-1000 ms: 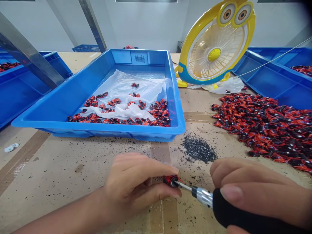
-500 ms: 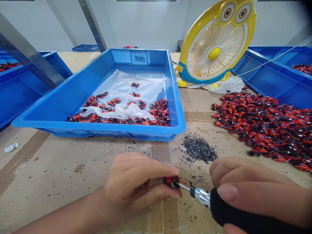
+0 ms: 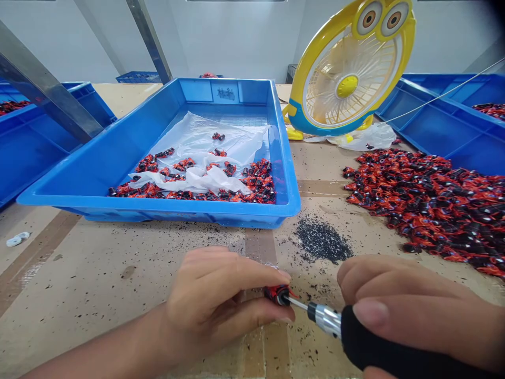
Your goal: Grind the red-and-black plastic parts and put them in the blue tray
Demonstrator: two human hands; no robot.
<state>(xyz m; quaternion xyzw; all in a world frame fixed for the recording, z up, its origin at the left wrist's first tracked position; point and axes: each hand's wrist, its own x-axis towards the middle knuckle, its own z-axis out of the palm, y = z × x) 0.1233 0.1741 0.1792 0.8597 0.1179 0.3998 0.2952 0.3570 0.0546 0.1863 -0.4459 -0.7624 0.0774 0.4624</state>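
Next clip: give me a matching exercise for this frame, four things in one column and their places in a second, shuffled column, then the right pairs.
Things:
1. small red-and-black part
2. black-handled screwdriver
3. yellow round desk fan
4. crumpled white plastic sheet

Places:
A. inside the big blue plastic tray
B. gripped in the right hand
C. pinched in the left hand
D. standing on the cardboard-covered table, right of the tray

Pairs: 1-C, 2-B, 3-D, 4-A
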